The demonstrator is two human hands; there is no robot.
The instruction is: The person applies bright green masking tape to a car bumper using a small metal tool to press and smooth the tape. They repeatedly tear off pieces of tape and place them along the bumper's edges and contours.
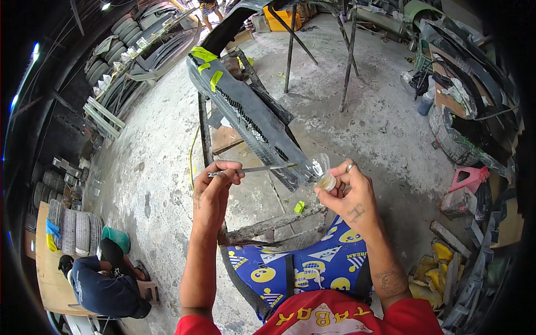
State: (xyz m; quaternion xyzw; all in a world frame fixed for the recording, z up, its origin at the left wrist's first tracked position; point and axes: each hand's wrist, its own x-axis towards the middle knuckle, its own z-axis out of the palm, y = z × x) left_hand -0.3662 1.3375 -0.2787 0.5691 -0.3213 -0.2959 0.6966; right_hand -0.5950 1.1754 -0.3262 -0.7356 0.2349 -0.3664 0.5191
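Observation:
My left hand is closed round one end of a slim silvery tool with a narrow darker tip. It points right, toward the small clear plastic container with a whitish rim or cap. My right hand pinches that container between thumb and fingers. The tool's tip looks close to the container; I cannot tell whether they touch. Beyond both hands lies a long grey car bumper-like panel with dark mesh openings and lime-green tape strips. It rests on a worn stand.
A person in dark clothes sits bent over at lower left, near stacked tires and a green bucket. Thin metal legs stand beyond the panel. Black parts, a pink plastic piece and scrap line the right.

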